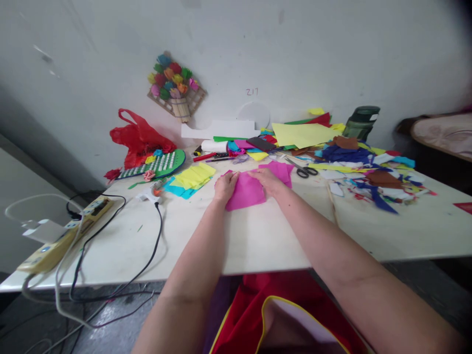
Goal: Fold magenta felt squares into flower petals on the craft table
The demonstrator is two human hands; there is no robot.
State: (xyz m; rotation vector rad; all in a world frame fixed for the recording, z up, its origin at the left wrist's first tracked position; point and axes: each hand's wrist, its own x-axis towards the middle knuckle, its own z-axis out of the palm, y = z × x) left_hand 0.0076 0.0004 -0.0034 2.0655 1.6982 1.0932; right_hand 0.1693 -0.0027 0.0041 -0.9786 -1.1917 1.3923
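A square sheet of pink crepe paper (pixel 245 192) is stretched between my two hands over the white table. My left hand (pixel 226 187) pinches its upper left edge, the fingers closed on it. At the upper right edge, my right hand (pixel 266 181) grips the same sheet between thumb and fingers. More pink paper (pixel 282 172) lies flat just behind my right hand. To the left of my left hand are yellow paper pieces (pixel 194 176) on top of blue ones (pixel 182 191). Black-handled scissors (pixel 307 172) rest to the right of the pink paper.
Paper scraps (pixel 383 182) heap up on the right, with a dark green bottle (pixel 361 123) behind. A glue gun (pixel 150 195) with a black cord lies left, near a power strip (pixel 55 250) and cables. A red plastic bag (pixel 138 135) stands at the back left.
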